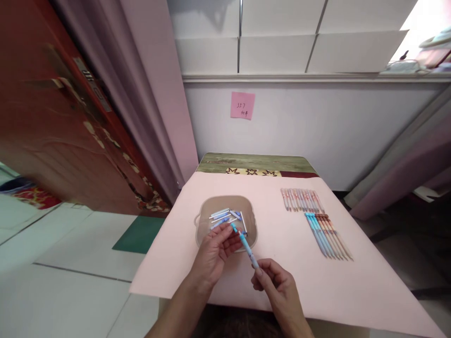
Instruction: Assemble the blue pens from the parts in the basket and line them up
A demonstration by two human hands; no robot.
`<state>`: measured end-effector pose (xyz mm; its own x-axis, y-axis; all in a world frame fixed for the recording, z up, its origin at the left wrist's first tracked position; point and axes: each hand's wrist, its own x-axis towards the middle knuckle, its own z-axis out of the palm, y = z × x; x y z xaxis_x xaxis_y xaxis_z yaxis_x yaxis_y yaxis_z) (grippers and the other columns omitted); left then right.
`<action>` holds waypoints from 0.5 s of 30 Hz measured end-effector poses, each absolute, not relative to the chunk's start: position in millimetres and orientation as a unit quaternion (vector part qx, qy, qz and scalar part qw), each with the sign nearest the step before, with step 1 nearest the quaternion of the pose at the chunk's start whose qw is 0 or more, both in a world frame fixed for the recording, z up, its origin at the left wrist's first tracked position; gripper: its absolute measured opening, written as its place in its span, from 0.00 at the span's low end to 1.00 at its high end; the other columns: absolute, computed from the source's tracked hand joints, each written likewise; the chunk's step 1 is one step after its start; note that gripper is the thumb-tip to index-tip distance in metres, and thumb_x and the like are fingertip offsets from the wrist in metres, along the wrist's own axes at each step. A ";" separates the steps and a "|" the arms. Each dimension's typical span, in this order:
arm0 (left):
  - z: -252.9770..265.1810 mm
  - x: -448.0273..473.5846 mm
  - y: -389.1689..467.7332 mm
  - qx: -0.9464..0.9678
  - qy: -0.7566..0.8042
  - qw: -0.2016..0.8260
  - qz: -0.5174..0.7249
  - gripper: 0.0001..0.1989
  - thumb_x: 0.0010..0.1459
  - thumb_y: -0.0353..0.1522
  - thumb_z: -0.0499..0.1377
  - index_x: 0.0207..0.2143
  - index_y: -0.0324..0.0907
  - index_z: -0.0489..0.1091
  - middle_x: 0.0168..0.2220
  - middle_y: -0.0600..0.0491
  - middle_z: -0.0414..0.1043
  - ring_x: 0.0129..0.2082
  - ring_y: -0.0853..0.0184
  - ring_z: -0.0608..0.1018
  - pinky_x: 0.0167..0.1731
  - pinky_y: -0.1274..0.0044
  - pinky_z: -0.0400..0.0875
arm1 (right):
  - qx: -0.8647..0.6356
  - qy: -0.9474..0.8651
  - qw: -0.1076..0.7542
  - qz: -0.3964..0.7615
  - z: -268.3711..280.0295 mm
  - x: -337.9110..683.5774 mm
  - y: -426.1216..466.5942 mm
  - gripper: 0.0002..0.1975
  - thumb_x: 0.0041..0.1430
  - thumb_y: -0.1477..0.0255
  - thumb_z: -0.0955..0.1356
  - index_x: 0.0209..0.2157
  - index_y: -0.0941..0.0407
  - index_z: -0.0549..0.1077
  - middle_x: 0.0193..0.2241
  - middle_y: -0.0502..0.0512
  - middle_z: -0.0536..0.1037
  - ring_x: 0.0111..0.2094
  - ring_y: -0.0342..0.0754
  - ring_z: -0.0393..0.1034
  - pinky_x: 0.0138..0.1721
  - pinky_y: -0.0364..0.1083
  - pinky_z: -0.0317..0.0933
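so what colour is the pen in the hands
The pen is mostly light blue, seen best in the head view.

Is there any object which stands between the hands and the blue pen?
Nothing visible does. The right hand grips the blue pen near its lower end; the left hand pinches the upper end. The container appears behind.

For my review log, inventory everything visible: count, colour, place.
Pen: one, light blue, held
Cloth: one, pink, on table
Container: one, beige, on cloth
Pen parts: several, blue and white, in container
Far pens: roughly ten, mixed, cloth's right
Near pens: roughly nine, blue or brown, cloth's right
Note: one, pink, on wall
Door: one, red, left
Curtains: several, mauve, either side
Mat: one, green, on floor
Left hand: one, bare, gripping pen
Right hand: one, bare, gripping pen
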<state>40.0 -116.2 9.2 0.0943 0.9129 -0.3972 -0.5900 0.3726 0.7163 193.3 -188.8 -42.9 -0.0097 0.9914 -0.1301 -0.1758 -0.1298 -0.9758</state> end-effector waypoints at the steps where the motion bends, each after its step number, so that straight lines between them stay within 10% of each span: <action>1: 9.7 40.9 -116.1 0.194 0.420 0.710 0.531 0.11 0.48 0.30 0.66 0.36 0.38 0.72 0.32 0.47 0.79 0.32 0.63 0.80 0.35 0.73 0.75 | -0.487 -0.419 0.510 0.571 -43.3 193.9 -189.3 0.19 0.53 0.54 0.69 0.32 0.58 0.74 0.20 0.52 0.72 0.24 0.44 0.65 0.27 0.42 0.62; 15: 6.4 45.7 -120.8 0.246 0.442 0.671 0.542 0.16 0.46 0.33 0.68 0.36 0.37 0.69 0.32 0.46 0.79 0.33 0.59 0.80 0.36 0.69 0.75 | -0.494 -0.428 0.492 0.576 -50.5 197.4 -190.6 0.19 0.55 0.56 0.68 0.32 0.59 0.73 0.20 0.52 0.72 0.24 0.44 0.65 0.27 0.42 0.61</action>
<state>45.7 -120.8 6.4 0.0228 0.9449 -0.3265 -0.5102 0.2918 0.8090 197.4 -190.6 -50.5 -0.0291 0.9886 -0.1474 -0.1434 -0.1501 -0.9782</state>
